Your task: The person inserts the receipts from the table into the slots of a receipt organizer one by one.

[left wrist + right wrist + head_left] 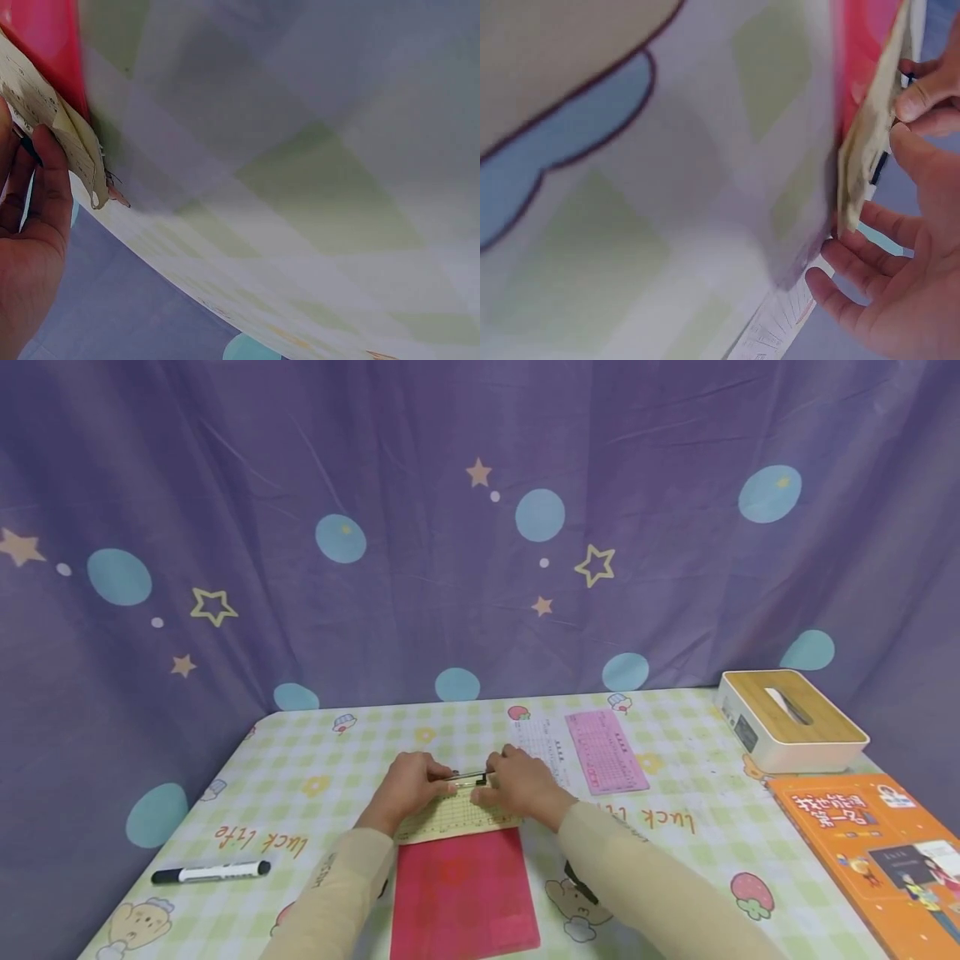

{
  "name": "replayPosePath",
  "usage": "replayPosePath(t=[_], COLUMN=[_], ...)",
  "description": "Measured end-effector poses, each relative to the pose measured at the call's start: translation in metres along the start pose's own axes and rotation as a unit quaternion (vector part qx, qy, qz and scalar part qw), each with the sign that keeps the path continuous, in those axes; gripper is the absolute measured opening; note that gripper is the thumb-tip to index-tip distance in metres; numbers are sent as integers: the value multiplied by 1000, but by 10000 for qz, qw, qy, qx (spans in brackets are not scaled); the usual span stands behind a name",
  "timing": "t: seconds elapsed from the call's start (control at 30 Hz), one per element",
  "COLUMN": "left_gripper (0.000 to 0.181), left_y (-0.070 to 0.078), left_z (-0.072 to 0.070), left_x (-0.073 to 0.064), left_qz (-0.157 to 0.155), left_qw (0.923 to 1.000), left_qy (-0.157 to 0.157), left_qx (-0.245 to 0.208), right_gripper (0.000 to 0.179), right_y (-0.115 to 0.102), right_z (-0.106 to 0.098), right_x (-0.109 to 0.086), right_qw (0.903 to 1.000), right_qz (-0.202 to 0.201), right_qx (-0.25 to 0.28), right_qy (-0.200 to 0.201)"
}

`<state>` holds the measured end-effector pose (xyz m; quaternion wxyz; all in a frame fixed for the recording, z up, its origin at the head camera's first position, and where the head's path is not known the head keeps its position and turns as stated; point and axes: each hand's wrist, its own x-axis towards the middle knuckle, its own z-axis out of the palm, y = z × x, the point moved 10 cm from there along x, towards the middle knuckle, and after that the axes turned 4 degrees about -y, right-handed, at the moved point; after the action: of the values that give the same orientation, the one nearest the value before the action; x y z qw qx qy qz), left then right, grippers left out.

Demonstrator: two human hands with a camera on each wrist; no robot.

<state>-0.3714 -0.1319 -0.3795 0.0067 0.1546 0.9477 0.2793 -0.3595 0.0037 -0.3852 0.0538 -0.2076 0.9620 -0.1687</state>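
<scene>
A yellow printed form (pixel 450 822) lies over the upper end of a red folder (pixel 465 893) in the head view. Along the form's far edge runs a thin metal clip (pixel 469 774) with a black end. My left hand (pixel 403 787) pinches the clip from the left; in the left wrist view its fingers (pixel 51 169) curl at a dark piece beside the paper. From the right, my right hand (pixel 522 783) holds the form's far edge, thumb on the near side. The right wrist view has its lower fingers (pixel 855 262) under the lifted paper edge.
Beyond the right hand lie a white form (pixel 536 739) and a pink form (pixel 606 752). A marker (pixel 212 872) is at the left. On the right stand a tissue box (pixel 768 745) and an orange book (pixel 840 839). A black object (pixel 581 885) shows partly beside the right sleeve.
</scene>
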Motion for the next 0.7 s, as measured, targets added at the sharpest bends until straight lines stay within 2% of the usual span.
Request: replayPosePath(t=[0.13, 0.33, 0.47, 0.6, 0.7], left_gripper=[17, 19, 19, 18, 18], left_y=[0, -3, -3, -2, -2], left_z=[0, 1, 2, 1, 0], left_x=[0, 0, 0, -1, -2], left_qz=[39, -79, -150, -169, -179], left_qw=[10000, 10000, 9998, 9998, 9998], left_qy=[55, -25, -46, -45, -29], left_qx=[26, -36, -86, -103, -83], right_gripper=[47, 37, 41, 50, 55], right_y=[9, 38, 63, 83, 93], right_z=[-8, -36, -48, -48, -45], right_x=[-4, -16, -24, -31, -36], right_qw=[9984, 9944, 9926, 9900, 9873], right_qz=[11, 160, 603, 1023, 1250], right_qx=[555, 1008, 1027, 967, 968], right_qy=[-96, 289, 230, -54, -123])
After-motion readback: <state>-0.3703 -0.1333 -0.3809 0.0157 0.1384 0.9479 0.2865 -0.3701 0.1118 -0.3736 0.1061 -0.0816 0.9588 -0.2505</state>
